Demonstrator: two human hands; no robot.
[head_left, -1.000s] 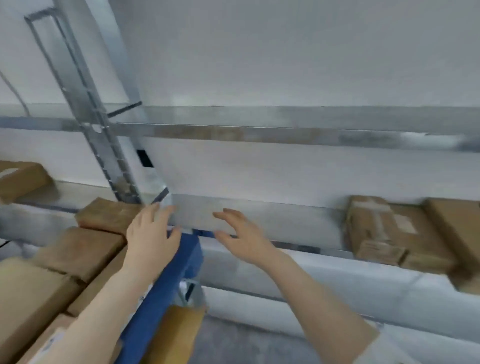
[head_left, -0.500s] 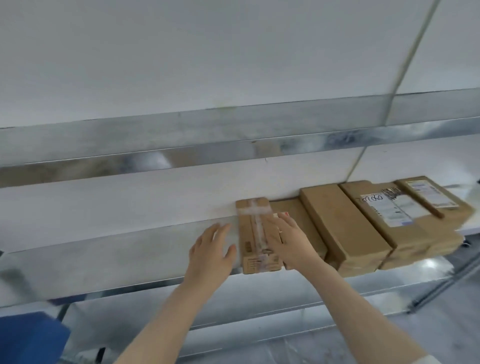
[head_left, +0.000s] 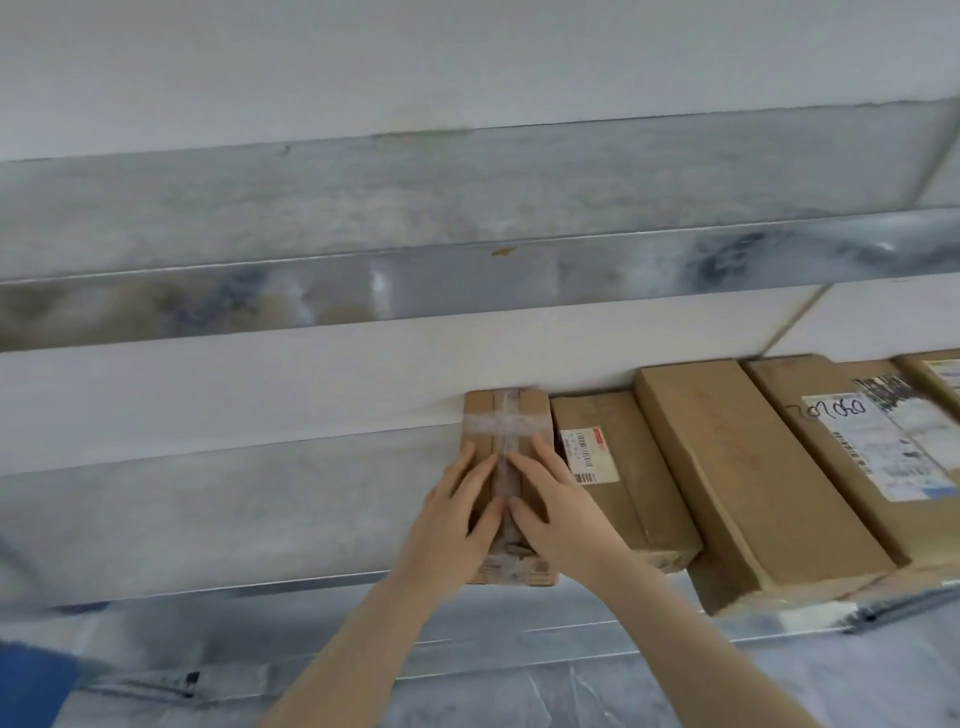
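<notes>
Taped box (head_left: 506, 421): on shelf (head_left: 234, 509), directly under my hands. Left hand (head_left: 457, 519) and right hand (head_left: 556, 514) lie flat, fingers straight, gripping nothing. Step, I judge: taking hold. Next: curl round its sides.

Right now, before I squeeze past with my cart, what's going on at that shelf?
A person is handling a small taped cardboard box. The left hand lies flat on its left half and the right hand on its right half, fingers straight. The box rests on a metal shelf, at the left end of a row of bigger cardboard boxes, close beside a labelled box. The shelf to its left is bare metal.
</notes>
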